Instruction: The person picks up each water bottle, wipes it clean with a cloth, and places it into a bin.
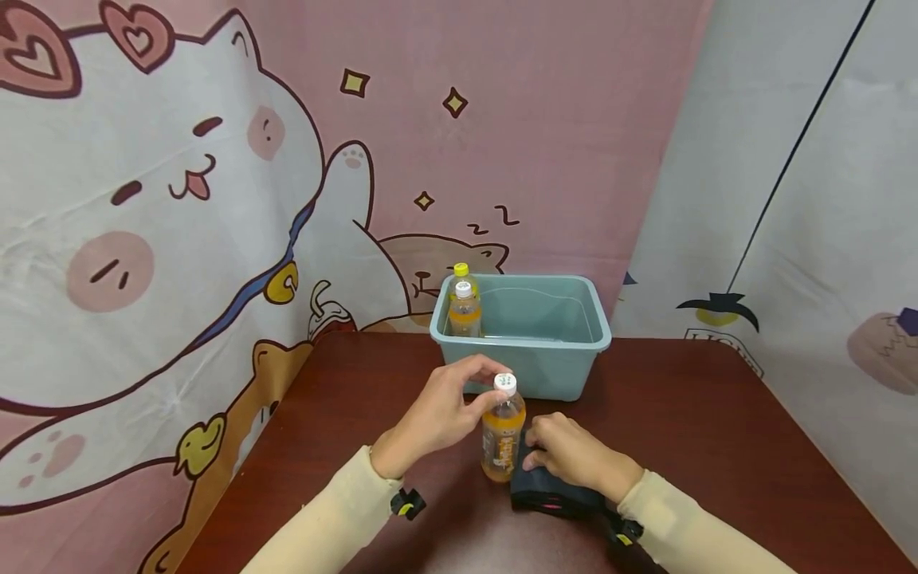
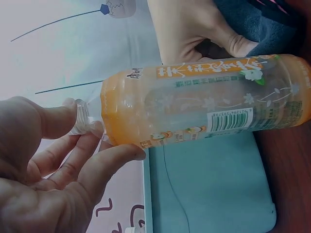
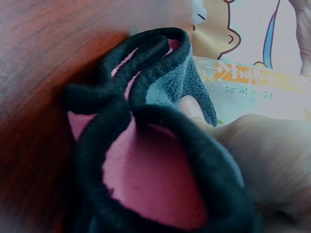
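Note:
My left hand (image 1: 437, 406) grips a clear plastic bottle (image 1: 504, 438) by its neck, just below the white cap (image 1: 505, 383). The bottle has an orange label with white characters and stands nearly upright in the head view. In the left wrist view, fingers and thumb wrap the neck, and a barcode shows on the label. On the bottle's right side, my right hand (image 1: 574, 452) holds a folded dark grey-blue cloth (image 1: 548, 488) with black edging and a pink inner side (image 3: 150, 174). The cloth lies close against the bottle's lower body; its folds open toward the right wrist camera.
A light blue plastic bin (image 1: 519, 367) stands behind the hands on the dark red-brown table (image 1: 688, 446). Inside its left end are a bottle with a white cap (image 1: 464, 315) and one with a yellow cap (image 1: 461, 270). A printed cartoon curtain (image 1: 559, 143) hangs behind the table.

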The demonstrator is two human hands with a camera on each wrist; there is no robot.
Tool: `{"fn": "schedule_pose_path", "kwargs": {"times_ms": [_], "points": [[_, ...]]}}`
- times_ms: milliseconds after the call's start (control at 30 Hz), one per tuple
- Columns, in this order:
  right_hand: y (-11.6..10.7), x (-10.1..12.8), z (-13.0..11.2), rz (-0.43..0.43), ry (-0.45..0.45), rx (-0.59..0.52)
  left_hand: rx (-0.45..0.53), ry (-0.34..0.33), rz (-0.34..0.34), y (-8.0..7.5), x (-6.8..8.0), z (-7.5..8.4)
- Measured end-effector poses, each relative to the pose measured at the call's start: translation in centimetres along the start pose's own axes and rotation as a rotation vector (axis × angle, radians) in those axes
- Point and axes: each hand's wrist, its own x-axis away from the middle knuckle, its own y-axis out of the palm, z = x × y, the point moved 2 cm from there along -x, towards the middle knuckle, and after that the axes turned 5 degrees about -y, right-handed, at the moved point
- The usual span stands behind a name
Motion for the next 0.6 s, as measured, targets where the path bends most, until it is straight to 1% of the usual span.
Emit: {"fn": "schedule_pose_path", "kwargs": {"times_ms": [167, 300, 433, 600], "points": [[-0.1, 0.1, 0.4, 0.009, -0.007, -0.045, -0.001, -0.001, -0.006, -0.1, 0.0, 0.0], [-0.4, 0.2, 0.4, 0.014, 0.025, -0.117, 0.008, -0.011, -0.016, 0.1, 0.1, -0.1], [-1.3, 0.3, 0.2, 0.051, 0.063, -0.173, 0.013, -0.008, -0.014, 0.1, 0.1, -0.1], [-3.0, 0.1, -0.2, 0.111, 0.083, -0.196, -0.001, 0.005, -0.007, -0.1, -0.1, -0.1]]}}
